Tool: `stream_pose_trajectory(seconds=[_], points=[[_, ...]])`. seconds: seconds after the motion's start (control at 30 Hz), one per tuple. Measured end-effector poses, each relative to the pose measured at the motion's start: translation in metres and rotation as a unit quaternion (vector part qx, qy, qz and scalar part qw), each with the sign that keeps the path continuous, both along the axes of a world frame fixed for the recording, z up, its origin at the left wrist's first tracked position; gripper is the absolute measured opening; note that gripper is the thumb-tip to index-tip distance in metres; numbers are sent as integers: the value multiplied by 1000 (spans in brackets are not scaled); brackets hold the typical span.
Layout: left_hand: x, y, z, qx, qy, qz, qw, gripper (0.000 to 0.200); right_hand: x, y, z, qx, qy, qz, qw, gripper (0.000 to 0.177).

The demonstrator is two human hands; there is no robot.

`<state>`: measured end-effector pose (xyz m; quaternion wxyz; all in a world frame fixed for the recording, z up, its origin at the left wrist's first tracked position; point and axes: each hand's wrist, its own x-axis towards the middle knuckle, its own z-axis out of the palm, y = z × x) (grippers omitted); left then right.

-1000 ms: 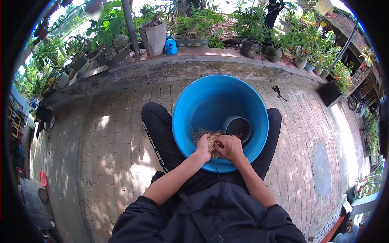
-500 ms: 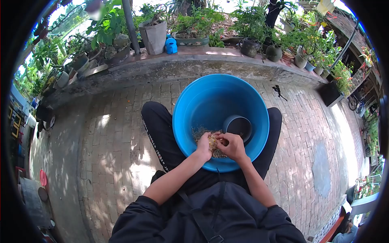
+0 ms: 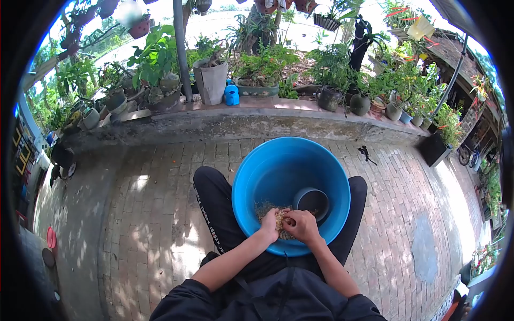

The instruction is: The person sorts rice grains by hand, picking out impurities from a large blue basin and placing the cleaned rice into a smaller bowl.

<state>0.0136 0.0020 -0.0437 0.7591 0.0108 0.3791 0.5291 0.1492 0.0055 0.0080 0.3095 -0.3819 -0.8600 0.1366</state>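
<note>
The loose tan bits (image 3: 279,215) I'm watching are small and dry-looking, heaped in the cupped left hand (image 3: 270,223), low in the tub; more lie scattered beneath. I can't make out from this height whether they are kernels, husks or both. The left hand's fingers curl up around the heap and hold it. The right hand (image 3: 303,225) sits just beside it, fingers bent and drawn close over the left palm; whether they pinch a piece, I cannot tell.

Around both hands stands the blue tub (image 3: 289,174), between the person's bent legs in dark trousers (image 3: 216,206). Inside it, just beyond the right hand, a round container (image 3: 311,199) leans with its mouth tipped.

My worries: if the left palm tilts or its fingers loosen, the heap could spill back among the scattered bits. A right-hand knock might roll the container, and a shifting knee could tip the tub onto the brick floor (image 3: 144,235). Beyond, potted plants (image 3: 262,67) line a low ledge (image 3: 241,128).
</note>
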Motion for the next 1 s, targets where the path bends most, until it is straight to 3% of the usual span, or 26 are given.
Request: stream_pose_trajectory(seconds=[0.63, 0.73, 0.8, 1.0], points=[[-1, 6, -13, 2, -11, 1, 1000, 44, 8, 4, 11, 18, 52, 1, 998, 17], [-4, 8, -17, 5, -38, -1, 999, 44, 13, 7, 12, -4, 119, -56, 991, 14], [-6, 11, -19, 11, -74, -2, 997, 43, 11, 7, 12, -3, 195, -162, 967, 12], [-5, 12, -17, -1, -102, 7, 995, 42, 13, 7, 15, -47, 174, -311, 933, 22]])
